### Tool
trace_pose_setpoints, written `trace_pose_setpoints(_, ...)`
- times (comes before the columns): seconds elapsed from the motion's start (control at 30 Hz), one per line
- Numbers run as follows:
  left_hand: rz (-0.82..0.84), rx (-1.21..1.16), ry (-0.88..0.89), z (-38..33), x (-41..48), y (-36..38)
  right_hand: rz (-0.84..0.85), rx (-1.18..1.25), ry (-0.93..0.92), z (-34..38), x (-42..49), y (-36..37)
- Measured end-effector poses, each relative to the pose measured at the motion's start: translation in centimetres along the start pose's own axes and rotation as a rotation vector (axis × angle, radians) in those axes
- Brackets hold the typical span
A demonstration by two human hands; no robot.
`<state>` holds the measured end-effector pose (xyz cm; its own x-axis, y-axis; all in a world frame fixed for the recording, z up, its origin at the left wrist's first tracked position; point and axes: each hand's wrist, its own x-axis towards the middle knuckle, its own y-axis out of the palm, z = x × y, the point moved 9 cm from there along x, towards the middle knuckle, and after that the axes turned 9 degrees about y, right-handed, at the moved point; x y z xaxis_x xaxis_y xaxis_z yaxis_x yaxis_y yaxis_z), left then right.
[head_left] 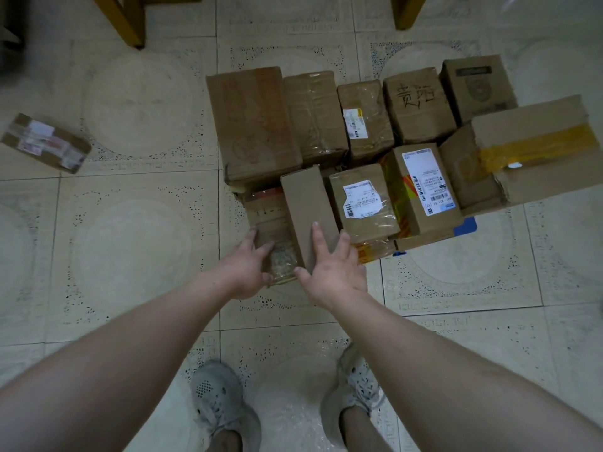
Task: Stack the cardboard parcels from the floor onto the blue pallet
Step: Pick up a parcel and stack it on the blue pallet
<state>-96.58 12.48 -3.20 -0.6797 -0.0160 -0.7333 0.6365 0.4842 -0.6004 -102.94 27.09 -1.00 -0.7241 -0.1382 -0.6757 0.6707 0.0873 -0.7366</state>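
**Stance.** At the bottom of the frame, two grey shoes stand on the tiled floor with toes toward the stack. This places the person squarely before the near edge of the load. Both bare forearms run up to the centre of the frame.

**Left hand**. The fingers are fairly straight and close together, laid along the left side of the taped parcel, with the thumb over its top face. No closed grip is evident. Probable purpose: to steady this parcel or nudge it into line.

**Right hand**. The hand is spread wide with straight fingers, and the fingertips rest on the plain parcel. This parcel lies just right of the taped parcel, touching it. A flat, splayed hand suits pressing or settling a box, not lifting it.

**Near row.** Right of the plain parcel sit the labelled parcels, white shipping labels facing up. They are packed against one another, which leaves no gap for a box to tip into.

**Blue pallet**. Only a corner shows, right of centre under the stack. The load hides the rest. A large yellow-taped parcel rides above it at the right edge of the frame.

**Far row**. Five parcels stand side by side in the upper centre, touching.

**Floor parcel**. One box lies at the left edge of the frame, well apart from the pallet. It is the only parcel in view not on the stack, so the task is judged nearly complete.

**Background.** Wooden legs stand at the top of the frame.
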Motion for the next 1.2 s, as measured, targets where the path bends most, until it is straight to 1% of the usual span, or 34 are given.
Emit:
trace_pose_setpoints(0.1,-0.03,-0.046,-0.013,0.0,-1.5,-1.8,-0.004,-0.007,0.002,-0.4,-1.0,-1.5)
trace_pose_setpoints(0.2,-0.091,-0.09,-0.039,0.7,-4.9,-5.2,-0.018,-0.007,0.004,-0.2,-2.7,-4.9)
trace_pose_setpoints(0.3,-0.146,-0.141,-0.074,2.0,-10.5,-9.7,-0.028,-0.018,0.013,1.1,-6.0,-10.3)
trace_pose_setpoints(0.4,-0.216,-0.189,-0.123,4.0,-17.9,-14.5,-0.024,-0.026,-0.011,4.1,-11.0,-16.1)
trace_pose_setpoints(0.57,-0.341,-0.252,-0.161,8.8,-31.1,-22.1,-0.013,0.002,-0.138,12.9,-21.5,-23.9)
trace_pose_setpoints(0.67,-0.43,-0.296,-0.195,12.5,-39.1,-25.7,-0.004,0.024,-0.208,19.0,-27.7,-27.1)
trace_pose_setpoints(0.83,-0.563,-0.311,-0.254,19.6,-49.7,-31.7,-0.071,-0.003,-0.352,29.0,-35.2,-31.8)
trace_pose_setpoints(1.03,-0.759,-0.375,-0.318,27.1,-58.1,-39.9,-0.179,-0.062,-0.482,41.7,-39.8,-37.9)
trace_pose_setpoints(1.2,-0.847,-0.39,-0.357,32.3,-60.7,-46.1,-0.236,-0.077,-0.56,50.6,-40.0,-41.0)
